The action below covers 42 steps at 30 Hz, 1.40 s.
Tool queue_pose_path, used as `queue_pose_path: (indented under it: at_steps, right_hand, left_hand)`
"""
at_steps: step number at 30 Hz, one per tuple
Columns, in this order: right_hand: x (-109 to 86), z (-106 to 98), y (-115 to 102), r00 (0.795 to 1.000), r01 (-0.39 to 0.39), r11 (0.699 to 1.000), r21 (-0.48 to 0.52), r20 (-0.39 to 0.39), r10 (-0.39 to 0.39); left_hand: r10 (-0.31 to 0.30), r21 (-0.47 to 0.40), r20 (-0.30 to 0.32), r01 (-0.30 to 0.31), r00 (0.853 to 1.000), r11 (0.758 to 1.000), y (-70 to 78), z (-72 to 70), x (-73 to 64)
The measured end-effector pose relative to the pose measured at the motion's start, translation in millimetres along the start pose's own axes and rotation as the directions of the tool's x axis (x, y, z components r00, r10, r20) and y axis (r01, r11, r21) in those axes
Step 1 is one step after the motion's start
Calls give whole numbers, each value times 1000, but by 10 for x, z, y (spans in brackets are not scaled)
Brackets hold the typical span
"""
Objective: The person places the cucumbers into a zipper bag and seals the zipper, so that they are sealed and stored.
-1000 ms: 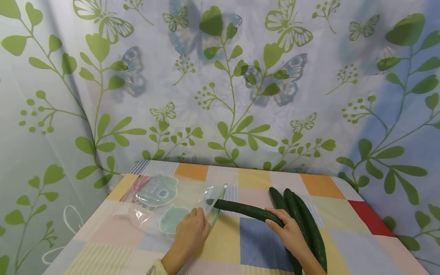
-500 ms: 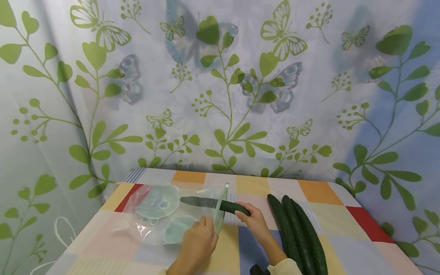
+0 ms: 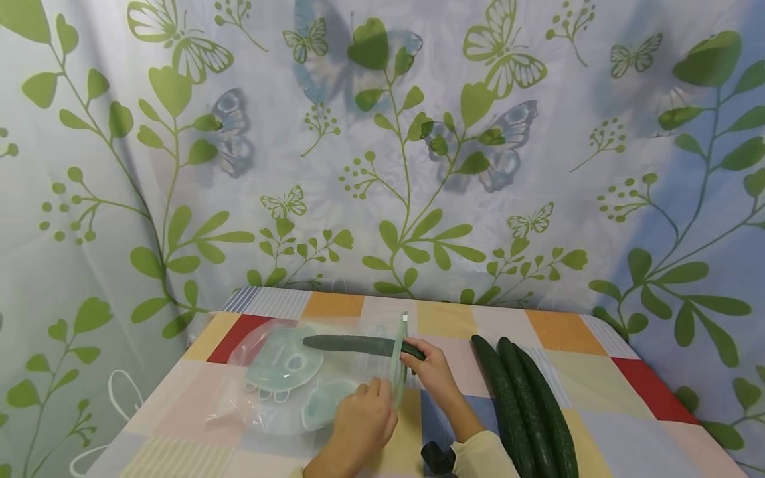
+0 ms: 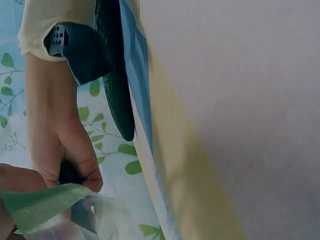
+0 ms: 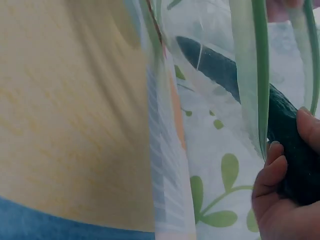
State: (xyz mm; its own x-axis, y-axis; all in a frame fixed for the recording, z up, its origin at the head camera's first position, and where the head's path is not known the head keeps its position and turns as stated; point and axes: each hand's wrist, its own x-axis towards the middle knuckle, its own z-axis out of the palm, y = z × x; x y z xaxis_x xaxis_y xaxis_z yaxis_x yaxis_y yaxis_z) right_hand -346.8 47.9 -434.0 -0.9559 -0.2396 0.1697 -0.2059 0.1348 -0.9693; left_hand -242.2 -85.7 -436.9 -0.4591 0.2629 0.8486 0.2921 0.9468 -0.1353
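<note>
A clear zip bag [image 3: 283, 365] with pale green cartoon prints has its green-edged mouth facing right. My left hand [image 3: 363, 419] pinches the near side of that mouth, fingers curled. My right hand [image 3: 437, 375] grips the right end of a dark green cucumber [image 3: 352, 344], whose longer part lies inside the bag. In the right wrist view, the thumb and fingers of the right hand [image 5: 280, 215] hold the cucumber [image 5: 295, 150] right at the bag's green zip strip [image 5: 262, 90]. The left wrist view shows the right hand [image 4: 60, 140] beside the green bag edge [image 4: 45, 202].
Three more cucumbers [image 3: 528, 405] lie side by side on the patchwork tablecloth [image 3: 621, 438], right of the right arm. A dark strap piece [image 3: 438, 458] sits at the right cuff. Behind the table hangs a curtain [image 3: 382, 166] with leaves and butterflies; a white cord [image 3: 116, 398] hangs at left.
My right hand has moved left, sliding the cucumber from the bag's mouth deep into the bag. The left hand keeps its hold on the edge and has shifted slightly right.
</note>
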Motion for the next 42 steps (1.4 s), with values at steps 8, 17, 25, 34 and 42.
queue_pose_path:
  at_steps: [8, 17, 25, 34, 42]
  right_hand:
    - [22, 72, 259, 994, -70, 987, -142, 70, 81]
    - [-45, -64, 351, 963, 64, 930, -363, 268, 39]
    - [-50, -245, 202, 923, 107, 893, -437, 377, 74]
    - [-39, -278, 202, 941, 99, 848, -521, 326, 90]
    - [-18, -331, 296, 935, 86, 907, -413, 347, 69]
  left_hand:
    - [-36, -138, 152, 57, 988, 989, 22, -50, -96]
    - [-73, -230, 300, 146, 951, 962, -9, -99, -180]
    - [-65, -221, 234, 118, 970, 968, -32, -58, -196]
    - [-59, -227, 266, 123, 962, 966, -40, -37, -220]
    - [4, -235, 256, 58, 967, 970, -26, 12, -205]
